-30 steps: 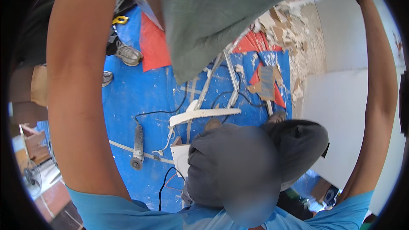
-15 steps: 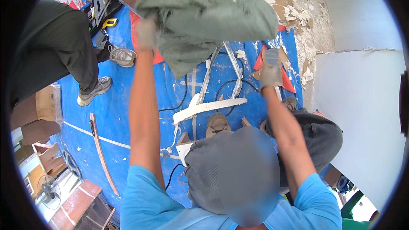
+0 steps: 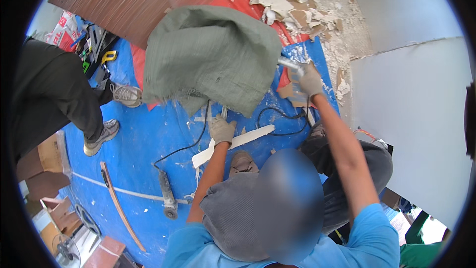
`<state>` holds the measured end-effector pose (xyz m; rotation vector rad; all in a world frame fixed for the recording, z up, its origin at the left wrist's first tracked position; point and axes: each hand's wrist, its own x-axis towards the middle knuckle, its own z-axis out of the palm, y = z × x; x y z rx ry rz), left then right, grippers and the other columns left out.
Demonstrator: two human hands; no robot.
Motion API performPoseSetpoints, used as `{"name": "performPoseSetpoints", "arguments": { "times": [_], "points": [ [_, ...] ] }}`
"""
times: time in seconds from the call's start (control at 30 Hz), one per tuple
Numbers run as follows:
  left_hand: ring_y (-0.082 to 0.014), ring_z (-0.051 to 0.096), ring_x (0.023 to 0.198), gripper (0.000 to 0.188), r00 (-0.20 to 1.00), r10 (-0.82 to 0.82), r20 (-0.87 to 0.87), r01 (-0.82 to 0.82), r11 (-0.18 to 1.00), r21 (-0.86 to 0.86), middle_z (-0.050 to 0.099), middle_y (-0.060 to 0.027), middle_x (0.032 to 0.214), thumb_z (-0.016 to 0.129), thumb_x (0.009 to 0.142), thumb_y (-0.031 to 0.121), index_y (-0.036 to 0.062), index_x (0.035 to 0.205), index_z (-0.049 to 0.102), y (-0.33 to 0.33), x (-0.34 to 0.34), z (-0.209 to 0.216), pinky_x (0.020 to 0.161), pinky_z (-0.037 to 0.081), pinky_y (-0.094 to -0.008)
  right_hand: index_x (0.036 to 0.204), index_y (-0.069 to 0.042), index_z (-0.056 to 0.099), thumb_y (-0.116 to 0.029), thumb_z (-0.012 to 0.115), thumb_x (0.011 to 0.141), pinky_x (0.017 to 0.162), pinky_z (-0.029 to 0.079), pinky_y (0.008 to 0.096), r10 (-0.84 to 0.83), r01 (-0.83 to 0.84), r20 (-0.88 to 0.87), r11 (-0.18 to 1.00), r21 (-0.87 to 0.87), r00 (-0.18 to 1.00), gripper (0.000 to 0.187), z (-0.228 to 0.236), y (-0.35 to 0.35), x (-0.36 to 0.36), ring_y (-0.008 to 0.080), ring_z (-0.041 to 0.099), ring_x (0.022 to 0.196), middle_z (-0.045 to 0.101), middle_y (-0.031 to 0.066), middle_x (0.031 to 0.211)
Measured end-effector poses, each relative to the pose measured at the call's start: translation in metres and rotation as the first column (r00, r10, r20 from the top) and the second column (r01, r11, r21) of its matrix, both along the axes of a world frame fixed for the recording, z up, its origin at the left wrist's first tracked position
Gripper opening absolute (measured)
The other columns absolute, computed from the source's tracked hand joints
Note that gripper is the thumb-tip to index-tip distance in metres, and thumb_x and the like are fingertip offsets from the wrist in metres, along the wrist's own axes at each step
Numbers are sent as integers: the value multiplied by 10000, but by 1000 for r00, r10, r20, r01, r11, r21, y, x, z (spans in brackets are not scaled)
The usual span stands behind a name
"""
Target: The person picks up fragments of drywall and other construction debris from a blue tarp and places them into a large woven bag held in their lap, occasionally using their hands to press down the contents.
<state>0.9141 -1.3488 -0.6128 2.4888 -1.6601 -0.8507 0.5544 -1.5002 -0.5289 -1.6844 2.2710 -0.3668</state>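
Observation:
A grey-green cloth (image 3: 213, 54) lies bunched in front of me, hiding most of what is beneath it. My gloved right hand (image 3: 311, 80) grips the end of a silvery metal bar (image 3: 290, 63) that pokes out at the cloth's right edge. Below the cloth's lower edge, my gloved left hand (image 3: 222, 130) is closed round another metal bar (image 3: 224, 112), of which only a short length shows. A ragged white strip (image 3: 253, 137) passes beside that hand. Left of my arm, an angle grinder (image 3: 167, 193) with a black cord rests on the blue sheet (image 3: 144, 168).
Another person's legs (image 3: 64, 89) stand at the left, near scattered tools (image 3: 94, 44). A brown wooden panel (image 3: 134, 0) is at the far side. Torn scraps (image 3: 290, 5) lie far right, by a white wall (image 3: 411, 104). A curved wooden strip (image 3: 121, 208) lies left.
My left hand has let go of the cloth and come down to a metal bar. The cloth has settled lower and leftward. My right hand now holds a bar. The grinder has come into sight.

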Motion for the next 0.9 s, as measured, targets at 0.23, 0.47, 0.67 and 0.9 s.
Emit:
{"name": "performPoseSetpoints", "arguments": {
  "times": [0.23, 0.47, 0.67, 0.9],
  "points": [
    [-406, 707, 842, 230, 974, -227, -11, 220, 956, -193, 717, -228, 907, 572, 929, 220, 31, 966, 699, 16, 58, 20, 768, 561, -512, 1359, -121, 640, -117, 610, 808, 875, 529, 463, 152, -162, -78, 975, -154, 985, 552, 185, -67, -71, 346, 702, 1023, 704, 224, 1155],
    [-461, 685, 888, 360, 870, -447, -208, 384, 880, -280, 703, -288, 1081, 520, 1020, 307, 35, 1178, 696, -3, 82, 117, 812, 539, -543, 1391, -28, 599, -30, 609, 772, 607, 478, 286, -120, 193, 368, 967, -168, 922, 619, 269, -11, -125, 101, 551, 657, 673, 40, 872],
    [-418, 689, 1005, 388, 936, -348, -46, 342, 933, -113, 723, -239, 1091, 498, 1027, 288, 21, 1257, 661, 6, 122, 86, 853, 539, -513, 1417, 51, 544, -26, 595, 842, 698, 555, 317, -99, 85, 576, 995, 52, 812, 583, 233, -28, -76, 170, 610, 822, 641, 112, 1084],
    [-361, 712, 1013, 336, 970, -240, -37, 216, 921, -324, 737, -190, 1121, 610, 971, 195, 95, 1286, 671, 15, 103, 104, 876, 558, -468, 1376, 92, 534, -139, 623, 932, 1003, 574, 457, -300, 94, 946, 953, 290, 123, 509, 236, -14, -146, 310, 634, 1217, 623, 211, 1310]
  ]
}}
